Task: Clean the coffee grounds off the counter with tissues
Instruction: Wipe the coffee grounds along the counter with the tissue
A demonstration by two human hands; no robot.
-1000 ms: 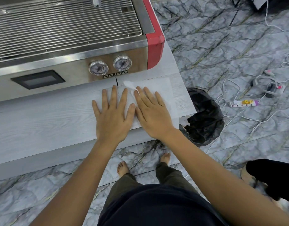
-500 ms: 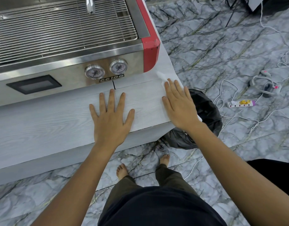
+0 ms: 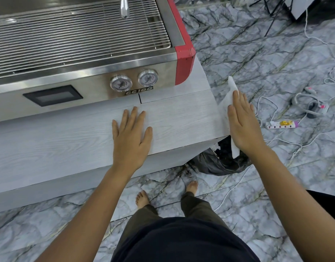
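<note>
My left hand (image 3: 131, 135) lies flat with straight, spread fingers on the pale wood-grain counter (image 3: 68, 140). My right hand (image 3: 243, 121) is flat with straight fingers on a white tissue (image 3: 232, 87), just past the counter's right end. Part of the tissue sticks out beyond my fingertips and part hangs below my palm, over the black bin bag (image 3: 223, 159). I can make out no coffee grounds on the counter surface.
A steel espresso machine (image 3: 83, 44) with a red corner, two gauges and a grate top stands at the back of the counter. On the marble floor to the right lie white cables and a power strip (image 3: 281, 124). My bare feet (image 3: 166, 193) stand below the counter edge.
My right hand has swept the tissue rightward across the counter and off its right end, above the bin bag. My left hand has stayed flat on the counter.
</note>
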